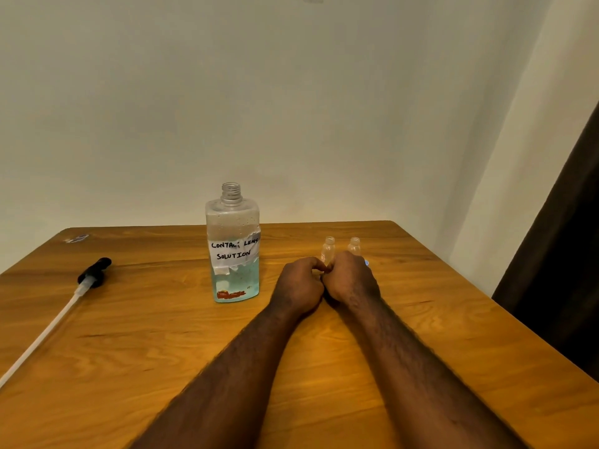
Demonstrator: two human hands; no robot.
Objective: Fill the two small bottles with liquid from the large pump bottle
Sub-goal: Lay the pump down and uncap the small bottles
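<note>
Left hand (pixel 299 283) and right hand (pixel 351 277) meet with fingers curled; whether they pinch anything is hidden. Just behind stand the left small bottle (pixel 328 249) and right small bottle (pixel 354 246). The open-necked large bottle (pixel 232 247) stands to their left, and its pump (pixel 95 272) lies well apart on the wooden table (pixel 421 319). Beyond are a cream wall (pixel 291 108) and a dark curtain (pixel 557 270).

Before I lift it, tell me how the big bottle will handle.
The bottle shows bluish liquid only low down, so it is probably bottom-heavy and fairly steady. Its neck is open, so tilting likely spills. It is tall and narrow, so a high push may tip it.
</note>
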